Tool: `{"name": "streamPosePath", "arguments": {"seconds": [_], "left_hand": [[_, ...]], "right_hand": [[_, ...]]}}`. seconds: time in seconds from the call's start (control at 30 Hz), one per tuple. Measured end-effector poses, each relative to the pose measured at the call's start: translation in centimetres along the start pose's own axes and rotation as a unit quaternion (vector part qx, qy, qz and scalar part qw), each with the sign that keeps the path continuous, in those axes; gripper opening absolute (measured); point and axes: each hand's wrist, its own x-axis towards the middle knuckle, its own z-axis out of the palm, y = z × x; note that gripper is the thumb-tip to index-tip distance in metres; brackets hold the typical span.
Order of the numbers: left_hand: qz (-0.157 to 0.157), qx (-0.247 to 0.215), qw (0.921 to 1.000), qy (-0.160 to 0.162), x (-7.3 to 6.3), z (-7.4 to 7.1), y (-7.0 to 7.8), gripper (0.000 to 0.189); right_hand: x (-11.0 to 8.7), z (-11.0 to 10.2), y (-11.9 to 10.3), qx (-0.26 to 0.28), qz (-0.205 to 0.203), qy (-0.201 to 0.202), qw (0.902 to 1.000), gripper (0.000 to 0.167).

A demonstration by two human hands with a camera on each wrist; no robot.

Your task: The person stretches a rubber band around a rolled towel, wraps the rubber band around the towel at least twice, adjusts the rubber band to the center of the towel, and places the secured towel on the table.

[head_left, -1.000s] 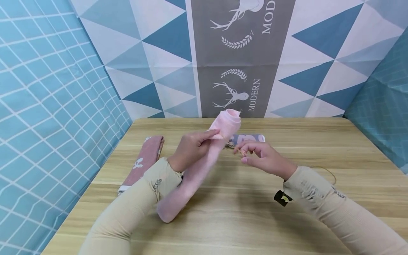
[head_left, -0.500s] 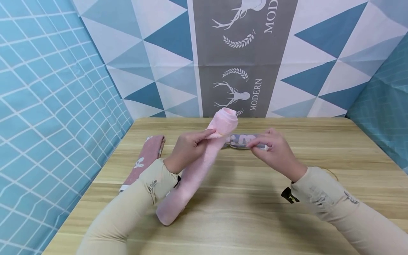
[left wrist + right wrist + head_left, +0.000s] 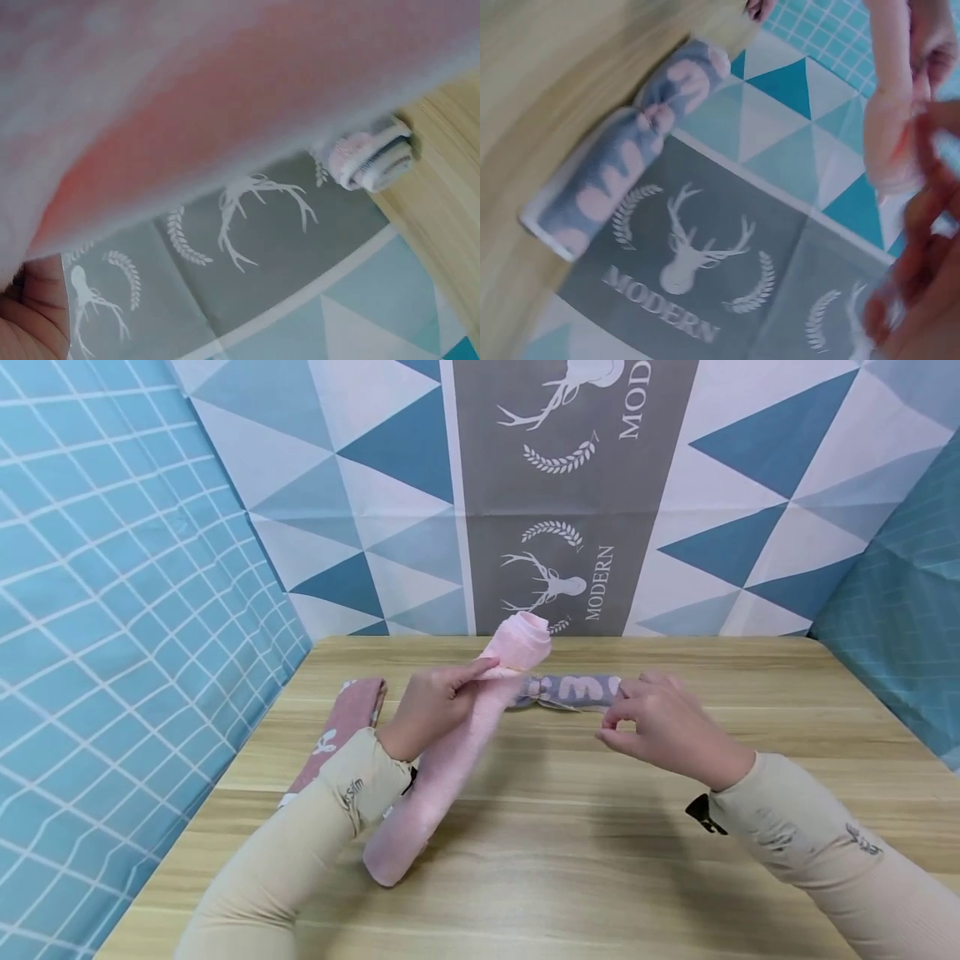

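My left hand [image 3: 435,706] grips a rolled pink towel [image 3: 450,768] near its upper end, thumb on top. The roll slants, its spiral end up at the back and its lower end toward the front. A thin yellow string [image 3: 515,671] shows across the roll beside the left thumb. To the right, my right hand [image 3: 667,727] has thumb and fingertips drawn together in a pinch on the string, whose free stretch is too fine to follow. In the left wrist view the pink towel [image 3: 225,97] blurs across most of the picture.
Behind the hands lies a rolled grey-blue towel [image 3: 577,690] with pink shapes, cinched at its middle. A folded dusty-pink towel [image 3: 341,731] lies at the left, partly behind the left forearm. Patterned cloth walls stand around the wooden table [image 3: 787,710].
My right hand has drawn away from the pink roll to the right, uncovering more of the grey-blue towel. The left hand with the pink roll has shifted slightly left.
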Motion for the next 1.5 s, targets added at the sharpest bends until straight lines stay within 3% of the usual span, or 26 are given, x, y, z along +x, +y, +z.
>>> {"name": "streamPosePath", "arguments": {"seconds": [0.13,0.23,0.3,0.37,0.47,0.53,0.57,0.6,0.63,0.67,0.73,0.8,0.83,0.9,0.97,1.03,1.17,1.27,1.33,1.4,1.5], "left_hand": [[-0.009,-0.005,0.9999,-0.003,0.1,0.0,-0.3,0.036],[-0.007,-0.006,0.9999,-0.005,0.2,0.1,-0.4,0.035],[-0.006,-0.007,0.9999,-0.007,0.2,0.3,-0.3,0.035],[-0.006,-0.008,0.9999,-0.007,0.2,0.4,-0.3,0.034],[-0.006,-0.011,0.9999,-0.009,0.3,0.5,-0.2,0.032],[-0.007,-0.017,0.9998,-0.01,0.3,0.6,-0.1,0.032],[-0.007,-0.019,0.9997,-0.011,0.3,0.6,0.0,0.033],[-0.006,-0.02,0.9997,-0.011,0.4,0.6,0.1,0.033],[-0.004,-0.022,0.9997,-0.01,0.4,0.6,0.1,0.033],[-0.001,-0.024,0.9997,-0.009,0.5,0.6,0.2,0.033],[0.015,-0.023,0.9996,-0.004,0.5,0.6,0.4,0.034],[0.038,-0.019,0.9991,0.001,0.5,0.7,0.7,0.034],[0.049,-0.018,0.9986,0.004,0.4,0.7,0.8,0.034],[0.066,-0.015,0.9977,0.008,0.2,0.6,0.9,0.034],[0.073,-0.014,0.9972,0.01,0.0,0.5,1.0,0.033],[0.072,-0.018,0.9972,0.009,-0.1,0.4,1.2,0.032],[0.075,-0.013,0.9971,0.003,-0.1,0.3,1.4,0.033],[0.081,-0.011,0.9966,-0.008,-0.2,0.3,1.5,0.034],[0.082,-0.011,0.9964,-0.017,-0.3,0.4,1.6,0.033],[0.078,-0.012,0.9965,-0.025,-0.3,0.5,1.6,0.033],[0.075,-0.01,0.9967,-0.03,-0.3,0.8,1.7,0.032]], "right_hand": [[-0.1,0.7,1.2,0.132,-0.076,0.064,0.9863,0.017],[-0.2,1.0,1.5,0.217,-0.084,0.113,0.9659,0.015],[-0.4,1.0,1.2,0.313,-0.067,0.106,0.9413,0.014],[-0.8,0.8,0.7,0.416,-0.049,0.089,0.9038,0.017],[-1.1,0.4,0.1,0.528,-0.034,0.074,0.8456,0.014],[-1.1,0.3,-0.1,0.556,-0.033,0.082,0.8266,0.017],[-1.1,0.1,-0.2,0.559,-0.03,0.088,0.8241,0.018],[-1.0,0.1,-0.3,0.555,-0.021,0.093,0.8265,0.018],[-1.0,0.0,-0.3,0.542,-0.008,0.095,0.8348,0.017],[-1.0,0.0,-0.3,0.52,0.008,0.097,0.8485,0.014],[-0.9,0.0,-0.3,0.448,0.039,0.112,0.8864,0.009],[-0.8,0.2,-0.2,0.362,0.066,0.142,0.9191,0.014],[-0.6,0.3,-0.1,0.316,0.07,0.164,0.9319,0.017],[-0.4,0.4,0.1,0.228,0.066,0.21,0.9485,0.021],[-0.2,0.3,0.2,0.15,0.06,0.233,0.9591,0.023],[-0.1,-0.1,0.2,0.075,0.067,0.225,0.9691,0.022],[0.0,-0.9,-0.1,-0.038,0.106,0.119,0.9865,0.01],[0.1,-1.1,-0.2,-0.08,0.104,0.029,0.991,0.018],[0.2,-0.9,-0.2,-0.091,0.084,-0.005,0.9923,0.03],[0.2,-0.5,-0.1,-0.088,0.068,-0.026,0.9934,0.044],[0.3,0.3,-0.1,-0.109,0.042,-0.011,0.993,0.063]]}}
